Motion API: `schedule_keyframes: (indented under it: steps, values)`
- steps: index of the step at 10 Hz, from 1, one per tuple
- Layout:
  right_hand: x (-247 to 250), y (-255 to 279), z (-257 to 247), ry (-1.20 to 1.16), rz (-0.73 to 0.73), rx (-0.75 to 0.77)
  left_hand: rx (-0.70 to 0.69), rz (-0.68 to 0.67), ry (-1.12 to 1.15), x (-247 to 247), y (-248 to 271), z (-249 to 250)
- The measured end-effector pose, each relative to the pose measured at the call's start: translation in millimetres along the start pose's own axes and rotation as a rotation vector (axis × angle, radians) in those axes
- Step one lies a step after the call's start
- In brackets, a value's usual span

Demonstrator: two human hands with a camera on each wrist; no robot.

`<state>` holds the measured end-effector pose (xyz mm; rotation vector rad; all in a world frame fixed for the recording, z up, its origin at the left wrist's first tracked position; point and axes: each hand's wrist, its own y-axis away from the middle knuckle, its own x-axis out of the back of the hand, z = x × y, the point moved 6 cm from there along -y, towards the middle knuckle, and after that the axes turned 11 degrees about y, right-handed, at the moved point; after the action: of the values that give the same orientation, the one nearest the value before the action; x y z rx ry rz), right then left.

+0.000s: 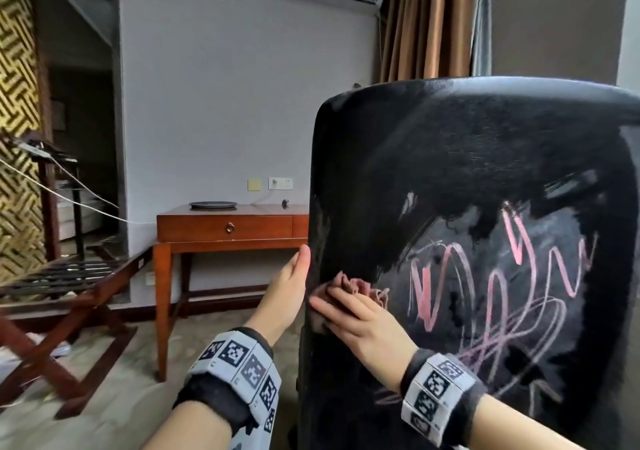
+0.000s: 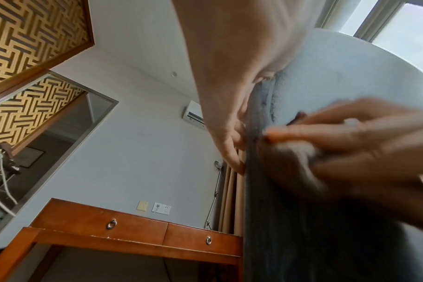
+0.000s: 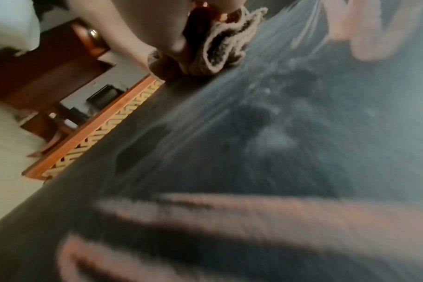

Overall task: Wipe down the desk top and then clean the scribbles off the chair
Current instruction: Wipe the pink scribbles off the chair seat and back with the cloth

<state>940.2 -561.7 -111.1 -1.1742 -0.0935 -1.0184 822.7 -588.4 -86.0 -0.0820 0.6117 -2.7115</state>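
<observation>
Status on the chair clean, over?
Right hand presses cloth on chair back. Left hand steadies its edge. Pink scribbles remain. Nothing blocking.

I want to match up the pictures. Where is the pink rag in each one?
Head: the rag is low in the middle, under the right hand, on the black chair back.
Left wrist: a dark blur mid-right, under the fingers.
Right wrist: bunched at the top centre.
Shared landmark: the wooden desk.

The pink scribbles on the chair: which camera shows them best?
The head view: the scribbles appear sharp and whole on the chair back. The right wrist view catches only blurred pink streaks up close; the left wrist view shows none.
</observation>
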Motion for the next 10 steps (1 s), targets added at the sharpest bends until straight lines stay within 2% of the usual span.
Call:
schedule_keyframes:
  steps: [1,2,3,4,5,6,7,8,9,10]
  values:
    - [8.6,0.9,-1.8,0.024,0.008,0.196,0.007,-0.015,-0.004,-2.8,4.3,4.0]
    - [63.6,-40.8,43.7,-0.053,0.258,-0.018,0.013,-0.013,-0.001,-6.5,9.7,6.5]
    - [68.7,-61.8,69.0,-0.046,0.183,-0.157,0.052,-0.030,0.011,-6.0,8.7,-3.7]
    - [29.3,-33.6,26.5,0.049,0.148,-0.151,0.154,-0.022,0.018,-0.4,6.8,-19.2]
    - [-20.9,17.9,-10.3,-0.006,-0.010,0.026,0.230,-0.026,0.052,2.4,11.6,-30.6]
    - [-36.8,43.0,-24.7,0.040,-0.167,0.117,0.238,-0.049,0.053,0.8,16.0,-29.8]
    - [1.0,7.1,6.0,0.091,-0.041,0.036,0.251,-0.031,0.083,-0.6,16.3,-35.8]
    - [39.2,-26.7,31.9,0.350,0.059,0.044,0.369,0.020,0.037,2.2,26.1,-64.5]
    - [30.8,-20.2,23.2,0.395,0.106,0.061,0.418,0.041,0.008,7.6,34.1,-101.8]
    - [-21.4,22.2,-21.6,0.379,-0.044,0.246,0.411,0.098,0.036,11.6,39.5,-108.0]
